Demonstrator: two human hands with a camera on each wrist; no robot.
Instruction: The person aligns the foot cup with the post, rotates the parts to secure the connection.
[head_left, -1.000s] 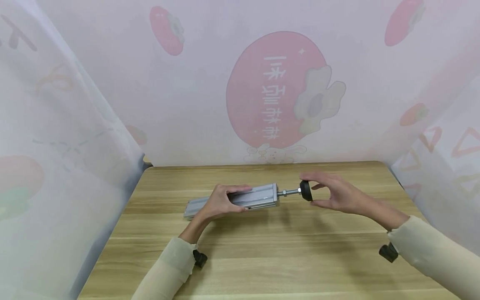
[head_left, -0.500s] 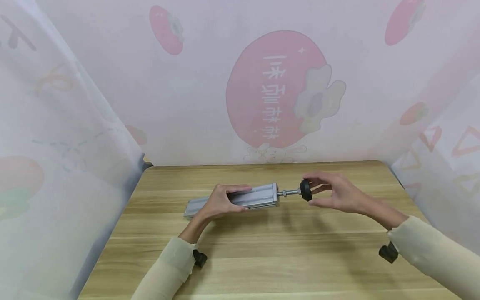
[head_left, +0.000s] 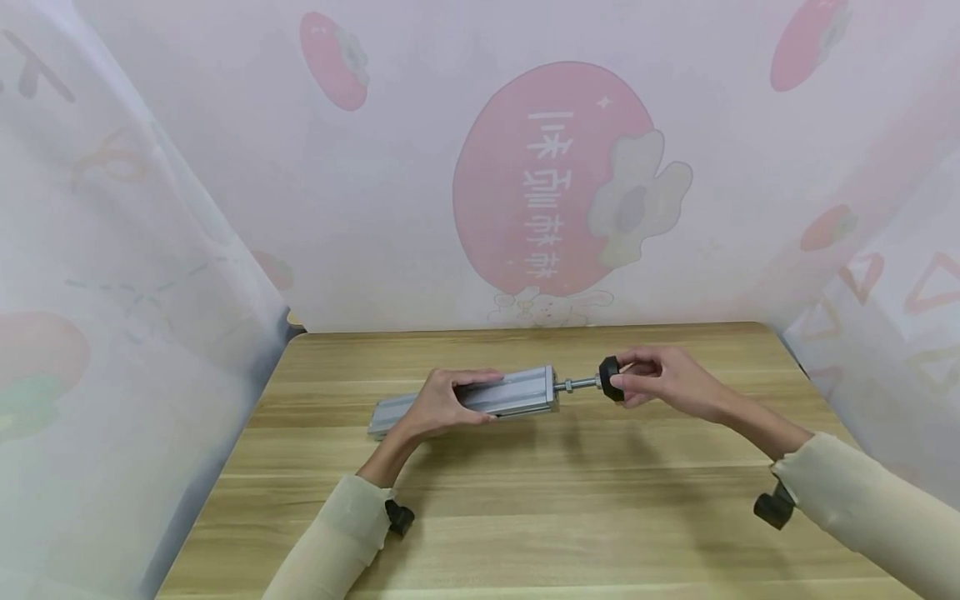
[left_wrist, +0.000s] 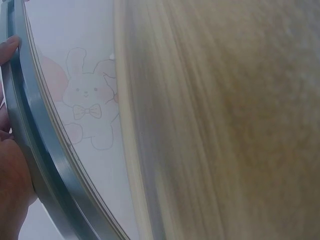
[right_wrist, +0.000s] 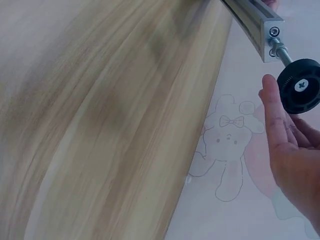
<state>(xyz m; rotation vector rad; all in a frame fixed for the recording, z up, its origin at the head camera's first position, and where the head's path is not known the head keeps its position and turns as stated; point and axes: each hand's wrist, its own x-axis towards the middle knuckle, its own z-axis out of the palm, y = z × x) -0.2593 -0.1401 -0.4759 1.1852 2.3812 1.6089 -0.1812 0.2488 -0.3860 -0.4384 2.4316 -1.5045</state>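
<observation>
My left hand [head_left: 441, 404] grips a silver aluminium profile [head_left: 525, 388] from above, thumb on the near side and fingers on the far side. The profile slants over the table, its right end raised. From its end plate sticks a threaded rod [head_left: 582, 384] with a nut on it. A round black levelling foot [head_left: 608, 380] sits on the rod's outer end, and my right hand [head_left: 670, 382] pinches it by the rim. In the right wrist view, the foot's underside [right_wrist: 301, 85] shows a cross-head screw at its centre; the thumb lies along its edge, other fingers partly hidden behind.
The wood-grain table [head_left: 525, 517] lies under both hands. A pale printed curtain [head_left: 390, 208] rises behind its back edge and along both sides. A small black wrist device [head_left: 774, 507] hangs below the right sleeve, another one [head_left: 400, 517] below the left.
My right hand's thumb has moved from below the levelling foot up to its front, and the fingers have closed in round its rim. The left hand and the profile stay in place.
</observation>
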